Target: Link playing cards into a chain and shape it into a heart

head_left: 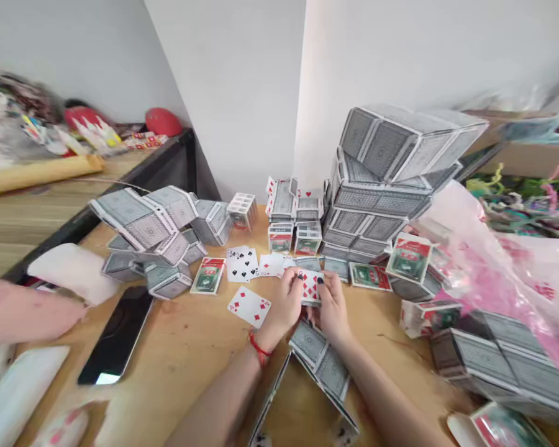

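Observation:
Between both hands I hold a playing card [312,288] with red diamonds, its face toward me. My left hand [286,304], a red string bracelet at the wrist, pinches its left side. My right hand [334,308] grips the right side. Below my hands stands an angled frame of joined cards [319,360], grey patterned backs outward. Left of my left hand a four-of-diamonds-like card [249,307] lies face up. Behind it are fanned spade cards [242,264] and a diamond card [271,265]. Whether more cards sit behind the held one is hidden.
Folded-card structures stand at left [144,230] and in a tall stack at right [372,211]. Card boxes [208,276] and a phone [116,335] lie on the wooden table [186,347]. Another person's arm [28,310] reaches in at left. Pink plastic [484,248] covers the right side.

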Demonstrator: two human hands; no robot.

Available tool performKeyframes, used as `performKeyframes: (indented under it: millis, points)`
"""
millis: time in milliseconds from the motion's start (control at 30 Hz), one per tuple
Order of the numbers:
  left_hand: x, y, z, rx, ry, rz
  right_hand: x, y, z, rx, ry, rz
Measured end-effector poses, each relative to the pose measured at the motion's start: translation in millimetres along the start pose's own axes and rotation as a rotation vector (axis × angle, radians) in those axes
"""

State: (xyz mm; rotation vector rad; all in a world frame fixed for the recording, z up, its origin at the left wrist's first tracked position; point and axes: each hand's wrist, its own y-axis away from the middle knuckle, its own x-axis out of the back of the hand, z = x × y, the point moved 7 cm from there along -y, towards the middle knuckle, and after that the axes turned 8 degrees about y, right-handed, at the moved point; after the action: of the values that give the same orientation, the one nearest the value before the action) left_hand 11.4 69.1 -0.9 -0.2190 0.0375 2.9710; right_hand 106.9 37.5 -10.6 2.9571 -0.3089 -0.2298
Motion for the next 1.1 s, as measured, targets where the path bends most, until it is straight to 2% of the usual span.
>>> performKeyframes:
  millis: [167, 267, 333, 567, 767, 967, 1100]
  points:
    - [-4.4, 0, 3, 0.008, -0.077, 0.039, 5, -4, -2, 0.037, -0.011, 0.072]
    - [-0.2, 3, 10, -0.044, -0.143, 0.112, 0, -5, 1, -0.022, -0.098, 0.003]
    - [1.6, 4, 11, -0.057, -0.134, 0.121, -5, -4, 4, -0.08, -0.172, -0.065]
    - [-3.0, 5, -3, 0.055, 0.063, -0.011, -11, -4, 3, -0.167, -0.242, -0.213]
    - [2.5, 5, 4, -0.051, -0.034, 0.022, -9, -4, -2, -0.119, -0.219, -0.196]
    - [-3.4, 5, -2, 0.058, 0.117, -0.032, -9, -5, -1, -0.102, -0.227, -0.211]
    - [-6.4, 5, 1, 0.077, 0.211, -0.037, -8, -5, 1, -0.097, -0.217, -0.203]
